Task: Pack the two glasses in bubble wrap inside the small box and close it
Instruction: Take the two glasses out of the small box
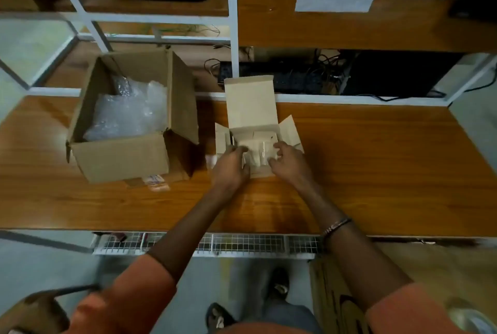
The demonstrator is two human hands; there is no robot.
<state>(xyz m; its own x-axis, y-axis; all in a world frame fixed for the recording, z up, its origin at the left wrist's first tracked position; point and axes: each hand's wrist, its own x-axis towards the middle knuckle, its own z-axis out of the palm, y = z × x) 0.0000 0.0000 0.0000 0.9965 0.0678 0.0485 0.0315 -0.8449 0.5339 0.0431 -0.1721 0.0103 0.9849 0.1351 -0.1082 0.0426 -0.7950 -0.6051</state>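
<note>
To the left of both hands, well apart from them, a large cardboard box [126, 129] stands open on the wooden table [376, 172], with loose bubble wrap [123, 115] heaped inside it; one of its flaps hangs down between it and the hands. Just beyond the fingertips rises the upright lid [248, 102] of the small box [255, 145], and its two side flaps splay outward past either hand. Beyond the lid, white shelf framing with dark cables and equipment crosses the view. Near the left forearm, at the foot of the large box, lies a small printed packet [156, 181], blurred. The small box sits directly under the two hands, at the table's middle. The left hand [231, 167] has its fingers curled down over the near left part of the opening, touching clear wrapped material [258, 149] inside; the right hand [289, 161] curls its fingers at the near right edge, against the same wrapped bundle. Whether either hand truly grips the bundle or only presses it cannot be told, nor can separate glasses be made out through the wrap.
</note>
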